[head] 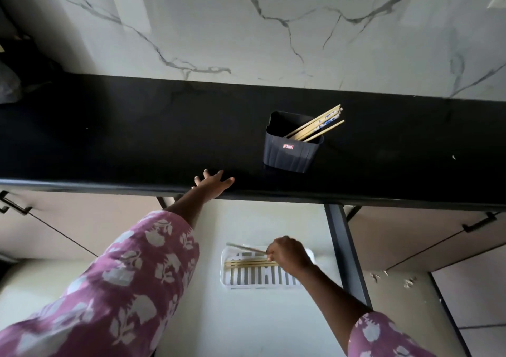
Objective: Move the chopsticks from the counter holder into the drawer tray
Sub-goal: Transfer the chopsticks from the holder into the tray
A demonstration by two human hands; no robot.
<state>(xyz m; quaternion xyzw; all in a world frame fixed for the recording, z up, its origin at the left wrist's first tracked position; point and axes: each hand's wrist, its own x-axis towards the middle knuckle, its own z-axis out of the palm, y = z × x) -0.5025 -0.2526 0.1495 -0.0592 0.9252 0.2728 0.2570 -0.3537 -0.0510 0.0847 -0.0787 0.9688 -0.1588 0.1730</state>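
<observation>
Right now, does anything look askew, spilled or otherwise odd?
Pale debris is scattered on the open lower surface right of the white tray. One chopstick held by the right hand crosses the tray's rim at an angle, not yet laid flat.

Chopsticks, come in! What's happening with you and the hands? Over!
Left hand open, flat on counter edge. Right hand setting chopstick into tray; a few there, more in holder. Nothing in the way.
</observation>
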